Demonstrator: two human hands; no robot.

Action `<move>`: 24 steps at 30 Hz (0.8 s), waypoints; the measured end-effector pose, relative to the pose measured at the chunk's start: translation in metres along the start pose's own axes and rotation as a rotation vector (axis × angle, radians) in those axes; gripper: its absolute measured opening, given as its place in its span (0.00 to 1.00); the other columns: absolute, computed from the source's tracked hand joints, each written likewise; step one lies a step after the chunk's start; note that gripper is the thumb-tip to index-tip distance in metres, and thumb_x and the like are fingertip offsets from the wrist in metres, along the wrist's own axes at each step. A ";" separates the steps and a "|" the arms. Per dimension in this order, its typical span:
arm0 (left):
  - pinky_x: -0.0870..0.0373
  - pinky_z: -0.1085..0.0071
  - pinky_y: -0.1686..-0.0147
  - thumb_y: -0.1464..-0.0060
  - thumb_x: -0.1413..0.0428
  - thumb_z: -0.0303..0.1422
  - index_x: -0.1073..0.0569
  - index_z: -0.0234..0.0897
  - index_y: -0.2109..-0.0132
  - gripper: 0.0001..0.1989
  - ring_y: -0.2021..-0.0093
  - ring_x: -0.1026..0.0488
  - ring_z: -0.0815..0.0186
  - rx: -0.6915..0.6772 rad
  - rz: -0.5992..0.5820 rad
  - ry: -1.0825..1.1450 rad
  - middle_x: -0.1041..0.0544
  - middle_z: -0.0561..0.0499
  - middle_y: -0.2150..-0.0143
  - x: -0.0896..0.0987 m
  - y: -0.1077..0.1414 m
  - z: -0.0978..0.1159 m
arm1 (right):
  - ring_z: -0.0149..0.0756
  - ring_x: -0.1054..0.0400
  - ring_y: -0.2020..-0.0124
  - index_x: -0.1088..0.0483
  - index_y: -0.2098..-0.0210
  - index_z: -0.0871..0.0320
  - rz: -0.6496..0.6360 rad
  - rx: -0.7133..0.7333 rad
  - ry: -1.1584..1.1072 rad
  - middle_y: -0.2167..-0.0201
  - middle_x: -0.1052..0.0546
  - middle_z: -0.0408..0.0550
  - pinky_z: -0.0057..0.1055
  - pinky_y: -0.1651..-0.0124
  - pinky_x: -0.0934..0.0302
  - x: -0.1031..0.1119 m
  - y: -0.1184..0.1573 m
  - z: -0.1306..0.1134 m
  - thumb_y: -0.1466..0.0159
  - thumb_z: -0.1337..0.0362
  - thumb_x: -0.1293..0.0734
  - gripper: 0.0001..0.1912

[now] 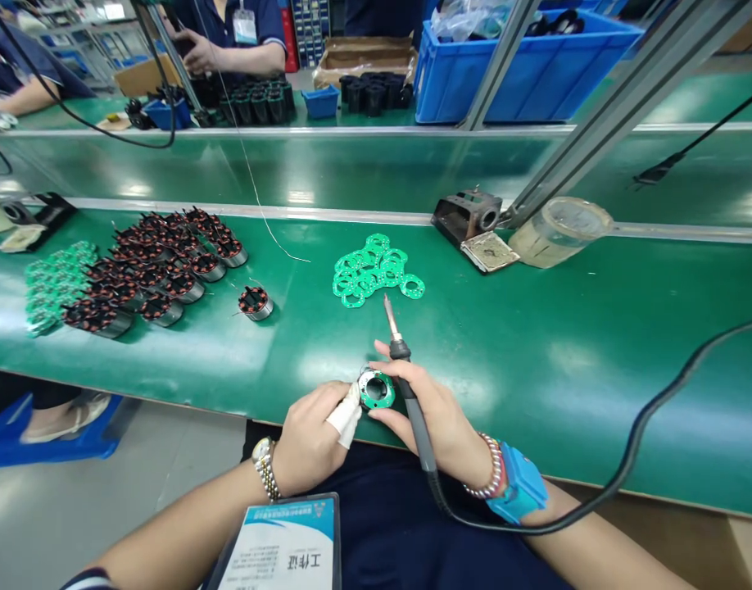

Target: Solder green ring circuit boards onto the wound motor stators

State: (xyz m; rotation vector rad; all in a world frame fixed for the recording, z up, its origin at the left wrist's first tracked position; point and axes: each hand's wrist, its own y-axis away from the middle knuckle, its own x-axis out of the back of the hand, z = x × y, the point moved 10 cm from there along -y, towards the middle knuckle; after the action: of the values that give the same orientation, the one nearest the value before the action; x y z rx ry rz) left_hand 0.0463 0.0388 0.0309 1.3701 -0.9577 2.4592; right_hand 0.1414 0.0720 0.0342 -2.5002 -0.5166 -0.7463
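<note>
My left hand, with white finger covers on, is closed on a motor stator topped by a green ring-shaped circuit board near the bench's front edge. In my right hand lies a soldering iron, its tip pointing away from me; thumb and fingertips of the same hand also touch the stator's right side. Beyond the iron's tip is a loose pile of green ring boards. One single stator stands to the left, beside a large group of stators with copper windings.
Stacked green boards lie far left. A thin wire hangs down behind the bench middle. An iron stand and a cloudy plastic tub sit back right. The iron's cable crosses my right forearm. Co-workers sit opposite, near a blue crate.
</note>
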 end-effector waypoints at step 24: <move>0.26 0.68 0.63 0.44 0.52 0.26 0.30 0.35 0.57 0.09 0.64 0.26 0.67 -0.164 -0.002 0.226 0.23 0.47 0.66 0.014 -0.027 -0.010 | 0.40 0.39 0.44 0.45 0.51 0.56 -0.068 0.064 -0.028 0.44 0.37 0.61 0.39 0.47 0.39 0.003 -0.001 0.002 0.42 0.68 0.35 0.22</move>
State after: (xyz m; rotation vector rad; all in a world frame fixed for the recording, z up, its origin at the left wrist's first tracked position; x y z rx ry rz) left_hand 0.0431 0.0640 0.0508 1.0165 -1.0737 2.4077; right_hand 0.1440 0.0742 0.0351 -2.4472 -0.6288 -0.7101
